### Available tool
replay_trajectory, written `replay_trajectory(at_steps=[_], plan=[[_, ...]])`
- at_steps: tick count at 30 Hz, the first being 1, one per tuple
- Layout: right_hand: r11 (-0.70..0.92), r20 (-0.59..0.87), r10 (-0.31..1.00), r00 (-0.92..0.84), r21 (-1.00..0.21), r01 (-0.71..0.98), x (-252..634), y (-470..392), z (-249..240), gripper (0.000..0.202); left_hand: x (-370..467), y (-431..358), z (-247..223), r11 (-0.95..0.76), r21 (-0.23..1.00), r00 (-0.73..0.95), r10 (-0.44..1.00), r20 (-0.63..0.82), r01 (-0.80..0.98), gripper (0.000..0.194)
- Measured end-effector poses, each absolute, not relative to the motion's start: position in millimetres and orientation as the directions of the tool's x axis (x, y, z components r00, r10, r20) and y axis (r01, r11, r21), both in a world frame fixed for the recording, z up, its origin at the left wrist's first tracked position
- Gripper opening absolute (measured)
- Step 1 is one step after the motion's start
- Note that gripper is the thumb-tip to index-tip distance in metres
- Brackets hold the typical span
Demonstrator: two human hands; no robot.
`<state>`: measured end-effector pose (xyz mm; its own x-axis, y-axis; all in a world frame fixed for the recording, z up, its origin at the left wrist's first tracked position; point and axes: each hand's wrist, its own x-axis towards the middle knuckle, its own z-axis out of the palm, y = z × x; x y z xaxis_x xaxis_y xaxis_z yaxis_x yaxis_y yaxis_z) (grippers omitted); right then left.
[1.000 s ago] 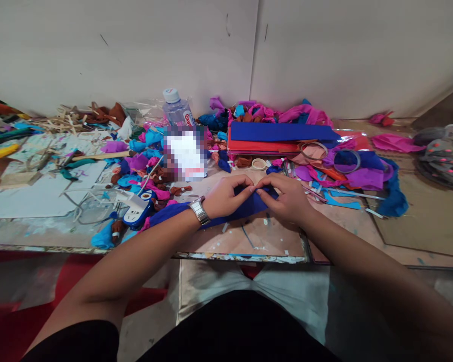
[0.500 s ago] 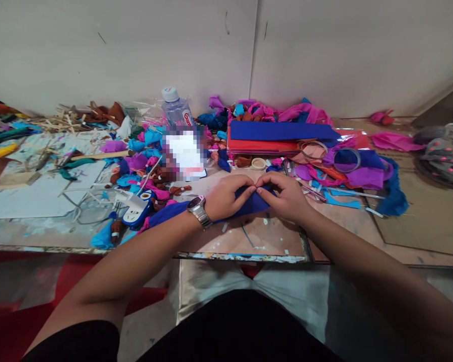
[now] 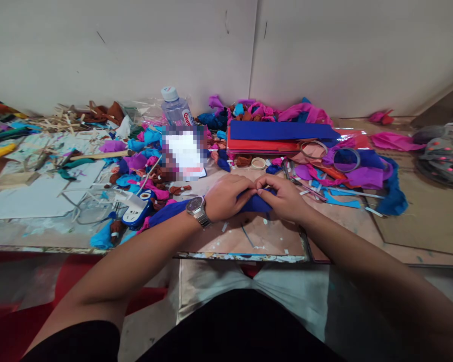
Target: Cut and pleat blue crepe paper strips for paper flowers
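Observation:
A long dark blue strip, crepe paper or cloth by its look [image 3: 257, 203], runs across the table under my hands and off to the left beneath my wrist. My left hand [image 3: 228, 197], with a watch [image 3: 196, 207] on its wrist, pinches the strip between thumb and fingers. Facing it, my right hand [image 3: 281, 195] pinches the same strip, and the fingertips of both hands meet at its upper edge. What lies right between the fingertips is hidden.
Behind my hands lie a folded blue sheet [image 3: 283, 130] on red sheets and a roll of tape [image 3: 258, 163]. A bottle [image 3: 176, 109], a blurred phone [image 3: 184, 153] and a power strip [image 3: 136, 213] stand to the left among crumpled coloured pieces. Clear tape rings [image 3: 346, 160] lie right.
My left fingers have shifted slightly, closing further over the strip beside the right fingertips. The blue strip between the hands has bunched a little. Other things stay put.

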<state>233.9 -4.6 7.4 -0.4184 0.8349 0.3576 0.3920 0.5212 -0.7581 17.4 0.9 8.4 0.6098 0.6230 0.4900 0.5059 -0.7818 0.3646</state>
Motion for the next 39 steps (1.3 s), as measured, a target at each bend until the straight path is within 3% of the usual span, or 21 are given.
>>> replay_trajectory(at_steps=[11,21,32,39], plan=[[0.323,0.171,0.905,-0.390,-0.872,0.369,230,-3,3,0.016,17,3,6,-0.805,0.346,0.636,0.593,0.494,0.481,0.024],[0.459,0.309,0.872,-0.379,-0.784,0.418,233,-4,4,0.009,15,5,2,-0.776,0.347,0.630,0.631,0.453,0.527,0.024],[0.434,0.277,0.877,-0.393,-0.809,0.397,237,0,6,0.013,11,5,12,-0.655,0.610,0.542,0.740,0.398,0.446,0.022],[0.379,0.248,0.910,-0.332,-0.824,0.422,240,-2,14,0.015,4,10,20,-0.605,0.672,0.472,0.783,0.405,0.427,0.016]])
